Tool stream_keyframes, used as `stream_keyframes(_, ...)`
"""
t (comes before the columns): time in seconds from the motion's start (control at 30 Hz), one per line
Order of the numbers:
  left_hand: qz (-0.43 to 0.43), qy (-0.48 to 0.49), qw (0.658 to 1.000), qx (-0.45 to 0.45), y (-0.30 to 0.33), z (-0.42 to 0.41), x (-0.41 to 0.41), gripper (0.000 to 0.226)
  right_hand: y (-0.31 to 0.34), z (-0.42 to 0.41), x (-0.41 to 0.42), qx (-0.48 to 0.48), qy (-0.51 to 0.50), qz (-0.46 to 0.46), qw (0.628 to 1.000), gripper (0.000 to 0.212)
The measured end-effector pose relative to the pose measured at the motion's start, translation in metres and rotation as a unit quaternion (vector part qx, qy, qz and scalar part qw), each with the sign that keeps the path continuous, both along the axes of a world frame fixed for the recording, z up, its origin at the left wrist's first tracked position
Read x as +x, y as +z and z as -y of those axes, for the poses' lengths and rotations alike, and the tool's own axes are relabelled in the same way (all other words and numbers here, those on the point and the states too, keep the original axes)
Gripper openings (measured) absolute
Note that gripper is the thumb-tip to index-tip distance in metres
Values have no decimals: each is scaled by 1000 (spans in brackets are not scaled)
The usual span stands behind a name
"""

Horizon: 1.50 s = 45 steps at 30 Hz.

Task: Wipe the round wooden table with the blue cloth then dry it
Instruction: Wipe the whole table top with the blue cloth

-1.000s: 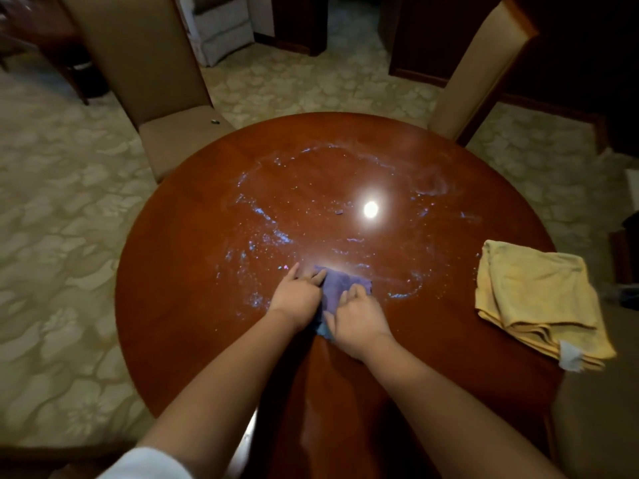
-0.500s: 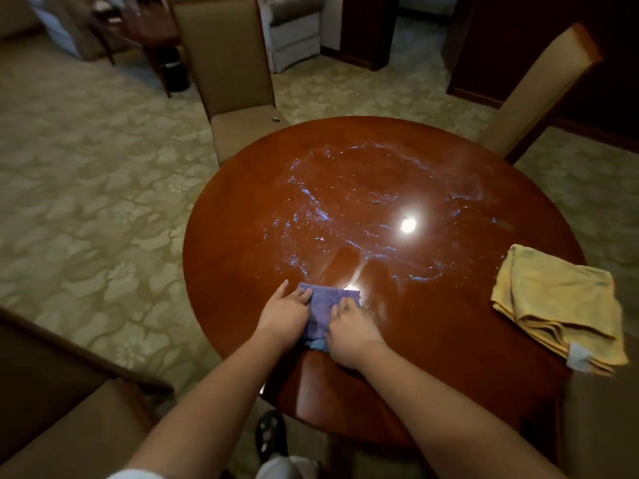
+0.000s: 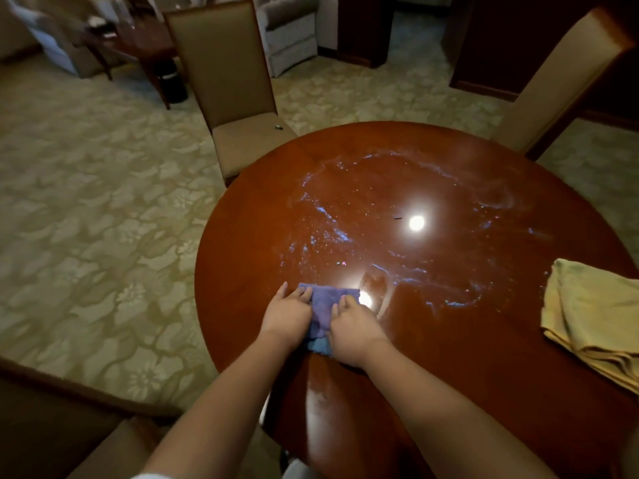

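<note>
Since a second ago, cloth and both hands are dragged toward the near-left rim of the round worktop (image 3: 484, 357). Wet streaks (image 3: 345, 219) remain mid-surface. Blue cloth (image 3: 323, 307) is judged soft, light, damp; best pressed flat. Left hand (image 3: 285, 318) and right hand (image 3: 352, 328) are laid flat on it, fingers straight. No writing is legible.

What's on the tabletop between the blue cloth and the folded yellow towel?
Head view: no objects, only glossy wet wood of the round wooden table between the blue cloth and folded yellow towel.
</note>
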State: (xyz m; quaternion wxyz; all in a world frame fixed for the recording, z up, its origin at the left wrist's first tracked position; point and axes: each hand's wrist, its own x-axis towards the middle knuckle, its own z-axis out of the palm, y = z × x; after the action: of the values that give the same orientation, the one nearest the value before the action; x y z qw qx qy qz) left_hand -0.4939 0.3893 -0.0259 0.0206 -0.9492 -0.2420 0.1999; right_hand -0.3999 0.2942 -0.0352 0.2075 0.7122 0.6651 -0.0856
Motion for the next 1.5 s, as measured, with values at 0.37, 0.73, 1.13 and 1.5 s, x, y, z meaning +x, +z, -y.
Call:
stream_keyframes(0.37,-16,-159,987,-29,-1,-110,92,44,9,-70,46,-5,-178,-20,984,40)
stream_keyframes(0.73,-8,-176,984,-26,-4,-124,108,46,16,-89,52,10,-222,-22,975,34)
stream_keyframes(1.13,-34,-101,994,-14,9,-62,3,42,13,-46,-17,-40,-114,-22,992,46)
stream_keyframes(1.5,-19,-69,997,-13,5,-77,-24,42,9,-76,-39,-94,-30,61,993,37)
